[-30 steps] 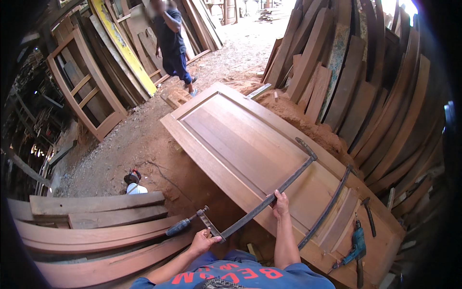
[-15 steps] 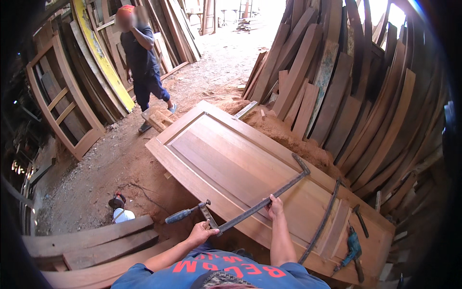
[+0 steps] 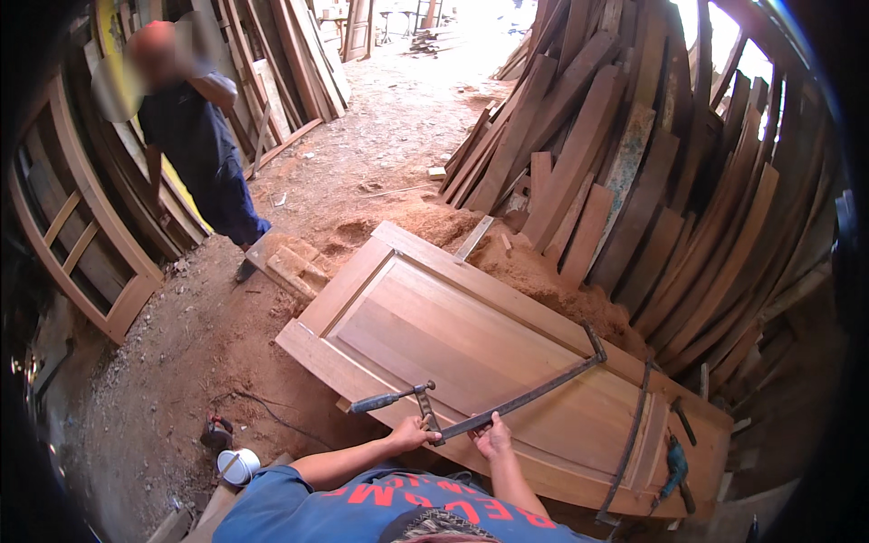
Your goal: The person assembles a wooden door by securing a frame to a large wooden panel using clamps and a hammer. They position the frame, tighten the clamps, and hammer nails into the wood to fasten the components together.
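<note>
A wooden panel door [image 3: 425, 326] lies flat before me. Across it I hold a long dark metal bar clamp [image 3: 534, 391], its fixed jaw by the door's far edge. My left hand [image 3: 416, 433] is closed at the clamp's near end, around the sliding jaw with its grey screw handle [image 3: 376, 402]. Under the bar, my right hand [image 3: 493, 436] closes on it from below, close to the left one. A second bar clamp [image 3: 629, 439] rests across the door to the right. Beyond that lie a hammer [image 3: 683, 422] and a teal power drill [image 3: 674, 466].
A co-worker [image 3: 195, 136] walks at the left, past leaning door frames [image 3: 77, 235]. Upright planks [image 3: 579, 154] crowd the right side above piled sawdust [image 3: 543, 276]. A white bucket [image 3: 238, 466], a red-and-black power tool [image 3: 217, 433] and its cord are on the ground at left.
My right hand has come nearer my left along the bar. The clamp's handle end has swung over the door's near edge. The co-worker has come closer, and my view has shifted.
</note>
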The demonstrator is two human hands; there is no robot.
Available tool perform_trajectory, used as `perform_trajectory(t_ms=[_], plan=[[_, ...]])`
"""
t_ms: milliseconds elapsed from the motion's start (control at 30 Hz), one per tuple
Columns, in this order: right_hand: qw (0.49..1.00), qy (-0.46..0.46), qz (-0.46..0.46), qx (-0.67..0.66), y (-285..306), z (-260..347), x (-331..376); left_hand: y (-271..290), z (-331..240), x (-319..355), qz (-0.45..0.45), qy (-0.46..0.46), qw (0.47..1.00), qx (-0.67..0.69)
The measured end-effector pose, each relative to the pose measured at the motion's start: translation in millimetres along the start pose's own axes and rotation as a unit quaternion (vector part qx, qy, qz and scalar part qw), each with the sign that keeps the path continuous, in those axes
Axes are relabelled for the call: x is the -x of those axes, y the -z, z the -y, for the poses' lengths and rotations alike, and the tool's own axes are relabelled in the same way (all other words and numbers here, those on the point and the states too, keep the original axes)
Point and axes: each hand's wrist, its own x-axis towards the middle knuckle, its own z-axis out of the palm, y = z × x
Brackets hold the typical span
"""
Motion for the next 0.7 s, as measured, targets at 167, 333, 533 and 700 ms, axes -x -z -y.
perform_trajectory(t_ms=[167,333,533,700], plan=[[0.994,0.083,-0.063,-0.022,-22,-20,-19,51,-8,-18,0.087,0.031,0.988,-0.128],[0.994,0.098,-0.043,-0.005,-27,-29,-21,142,-66,-11,0.319,0.164,0.919,-0.164],[0.991,0.114,-0.075,0.003,-21,-33,-29,163,-163,-72,0.195,0.056,0.935,-0.29],[0.992,0.074,-0.098,0.015,-18,-31,-22,144,-142,-185,-0.043,-0.077,0.931,-0.355]])
